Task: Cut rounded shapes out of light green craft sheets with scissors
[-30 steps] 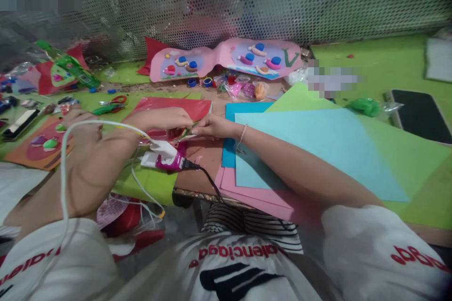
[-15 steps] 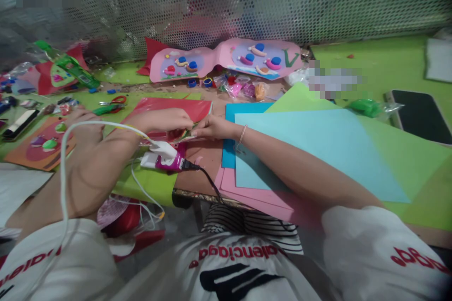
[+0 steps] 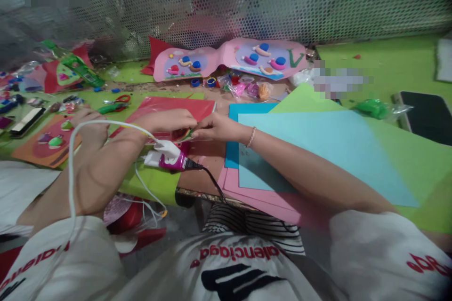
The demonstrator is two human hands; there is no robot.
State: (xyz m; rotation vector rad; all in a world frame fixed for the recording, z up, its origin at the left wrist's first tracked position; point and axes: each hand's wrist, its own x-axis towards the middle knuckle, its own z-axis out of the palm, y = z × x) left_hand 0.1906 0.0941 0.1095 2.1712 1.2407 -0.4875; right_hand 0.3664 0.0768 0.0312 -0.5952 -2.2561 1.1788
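Observation:
My left hand (image 3: 169, 120) and my right hand (image 3: 217, 128) meet at the middle of the table, both pinched on a small green and red paper piece (image 3: 186, 135) between their fingertips. The piece is partly hidden by my fingers. They work above a red sheet (image 3: 183, 105). Just below my left wrist lies a magenta and white plug adapter (image 3: 168, 155) with a black cable and a white cable (image 3: 72, 160) looping over my left forearm.
Light blue (image 3: 318, 150), green (image 3: 416, 164) and pink (image 3: 261, 197) sheets lie under my right arm. Pink craft boards (image 3: 229, 59) with clay snails lean at the mesh wall. Red-handled scissors (image 3: 115, 103), an orange board (image 3: 45, 143) at left, a phone (image 3: 423, 117) at right.
Both hands stay pinched on the small piece; the view has shifted slightly, so everything sits a little further right.

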